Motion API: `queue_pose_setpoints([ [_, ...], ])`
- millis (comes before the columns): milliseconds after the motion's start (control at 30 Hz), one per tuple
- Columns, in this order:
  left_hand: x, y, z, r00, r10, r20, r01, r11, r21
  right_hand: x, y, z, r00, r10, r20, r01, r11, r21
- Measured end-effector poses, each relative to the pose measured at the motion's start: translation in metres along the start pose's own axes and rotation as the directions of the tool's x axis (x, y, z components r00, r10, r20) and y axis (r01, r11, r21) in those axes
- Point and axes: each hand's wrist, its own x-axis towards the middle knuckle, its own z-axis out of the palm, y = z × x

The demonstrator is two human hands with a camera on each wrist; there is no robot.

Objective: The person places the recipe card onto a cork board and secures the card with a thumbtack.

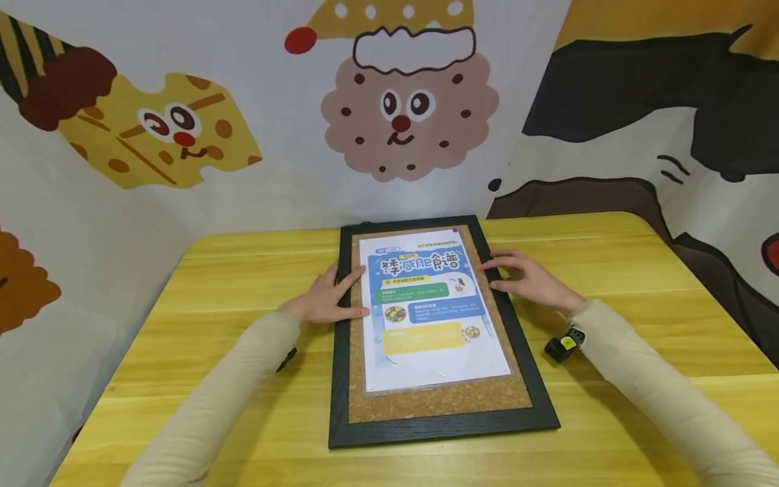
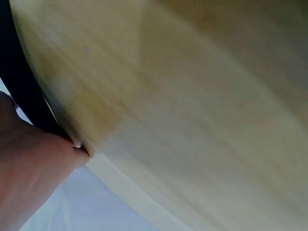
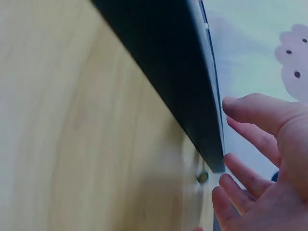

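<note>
A black-framed cork board [image 1: 441, 402] lies on the table, with a blue and white printed poster [image 1: 426, 368] on it. My left hand [image 1: 322, 297] rests at the board's left edge. Its thumb and forefinger are straight and reach over the frame, while the other fingers are partly hidden beside it. In the left wrist view, fingertips meet the black frame [image 2: 26, 72]. My right hand [image 1: 532, 281] is at the right edge with fingers spread and loosely bent. The right wrist view shows these fingers [image 3: 250, 108] beside the frame [image 3: 168, 62], not wrapped round it.
A purple pin [image 1: 454, 230] sits at the poster's upper right corner. The yellow wood-grain table [image 1: 243, 406] extends round the board. A cartoon-printed cloth [image 1: 274, 196] hangs behind it. A small round item [image 3: 202, 177] is near the frame's far end in the right wrist view.
</note>
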Motion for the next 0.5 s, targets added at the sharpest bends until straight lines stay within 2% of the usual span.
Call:
queue_pose_setpoints([
  [333, 0.001, 0.002, -0.002, 1.0, -0.017, 0.001, 0.017, 1.0, -0.023, -0.022, 0.016, -0.032, 0.998, 0.034, -0.048, -0.036, 0.998, -0.048],
  [500, 0.001, 0.0, -0.001, 1.0, -0.021, -0.003, 0.021, 1.0, -0.011, -0.029, 0.023, -0.038, 0.997, 0.029, -0.065, -0.035, 0.996, -0.087],
])
